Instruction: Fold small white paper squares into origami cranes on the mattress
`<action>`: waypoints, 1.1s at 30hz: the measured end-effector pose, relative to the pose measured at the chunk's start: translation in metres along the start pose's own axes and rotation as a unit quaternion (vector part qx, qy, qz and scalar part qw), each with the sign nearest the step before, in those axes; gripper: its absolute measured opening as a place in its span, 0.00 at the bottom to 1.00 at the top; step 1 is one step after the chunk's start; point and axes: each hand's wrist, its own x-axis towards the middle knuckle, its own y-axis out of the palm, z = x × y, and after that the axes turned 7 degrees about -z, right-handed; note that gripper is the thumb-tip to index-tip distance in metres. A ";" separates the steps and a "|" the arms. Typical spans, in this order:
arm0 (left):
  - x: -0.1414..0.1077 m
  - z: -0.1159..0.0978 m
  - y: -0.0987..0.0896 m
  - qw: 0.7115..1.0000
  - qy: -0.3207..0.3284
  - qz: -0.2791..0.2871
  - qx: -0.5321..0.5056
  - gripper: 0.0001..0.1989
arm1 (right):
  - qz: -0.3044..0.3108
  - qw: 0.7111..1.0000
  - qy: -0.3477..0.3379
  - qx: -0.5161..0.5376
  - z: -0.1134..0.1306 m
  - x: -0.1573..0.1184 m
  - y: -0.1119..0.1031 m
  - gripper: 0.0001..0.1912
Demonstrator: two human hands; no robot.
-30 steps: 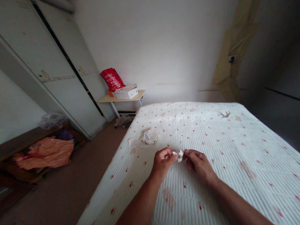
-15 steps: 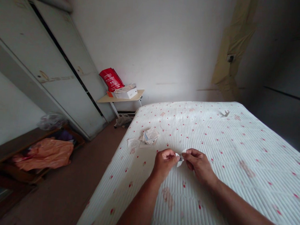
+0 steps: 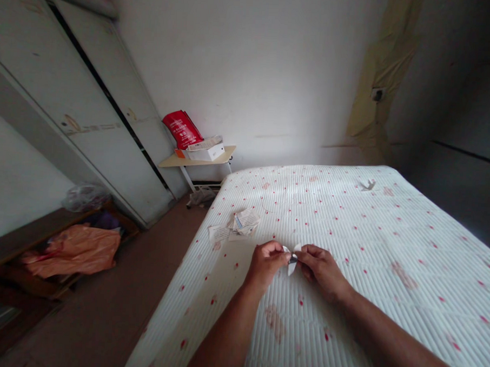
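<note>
Between my two hands is a small folded piece of paper (image 3: 292, 266), white with a dark printed patch and pointed flaps sticking up and down. My left hand (image 3: 267, 263) pinches its left side between thumb and fingers. From the right, my right hand (image 3: 320, 267) pinches the other side, fingers close together. Both hands are just above the bed. To the left of them lies a loose stack of printed paper pieces (image 3: 246, 221). A small folded paper shape (image 3: 368, 184) sits farther off on the bed's right side.
The bed (image 3: 328, 219) has a white ribbed cover with red dots. Past its far left corner, a small table (image 3: 175, 161) holds a red bag (image 3: 183, 129) and a white box (image 3: 209, 151). A cabinet (image 3: 106, 107) and a low shelf with an orange plastic bag (image 3: 77, 250) stand at left.
The folded paper has turned slightly between my fingers, and its lower flap now points more straight down. My right hand has shifted a little to the left.
</note>
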 end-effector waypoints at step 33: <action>0.002 0.003 0.005 0.996 -0.057 -0.001 -0.071 0.08 | -0.060 0.997 -0.008 -0.044 -0.004 -0.001 0.006 0.16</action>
